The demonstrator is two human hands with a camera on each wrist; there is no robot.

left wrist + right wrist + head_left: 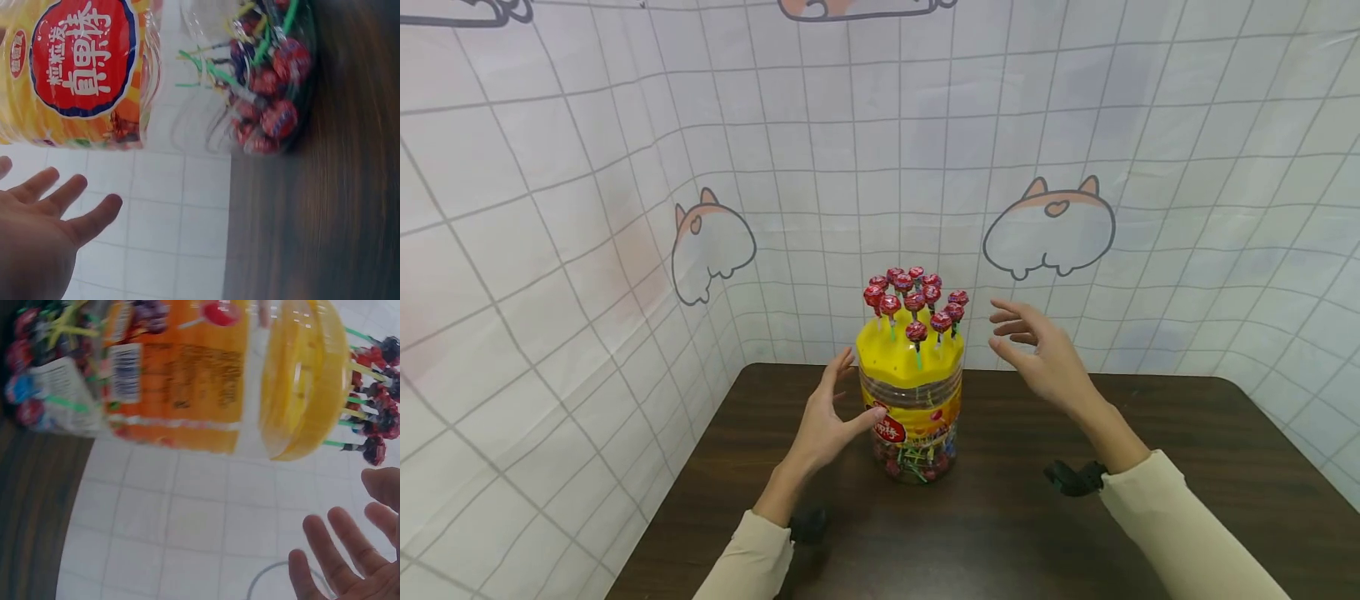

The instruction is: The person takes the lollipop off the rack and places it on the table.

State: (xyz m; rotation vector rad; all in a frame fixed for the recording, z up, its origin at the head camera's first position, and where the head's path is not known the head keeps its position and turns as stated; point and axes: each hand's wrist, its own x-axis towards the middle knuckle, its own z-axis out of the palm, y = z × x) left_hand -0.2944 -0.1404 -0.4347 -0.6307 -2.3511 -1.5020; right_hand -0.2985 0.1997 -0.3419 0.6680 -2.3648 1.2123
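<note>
A clear plastic lollipop jar with a yellow-orange label stands upright on the table. Its yellow lid bears several red-wrapped lollipops standing on their sticks. More lollipops lie loose in the jar's bottom. My left hand is at the jar's left side, fingers spread and thumb in front of the label in the head view. To the right of the lid, my right hand hovers in the air, apart from the jar, fingers loosely bent with nothing in them.
The dark brown wooden table runs under the jar and both forearms. Close behind and to the left hangs a white grid-patterned cloth with cartoon animal drawings. Black wrist devices sit at the sleeve cuffs.
</note>
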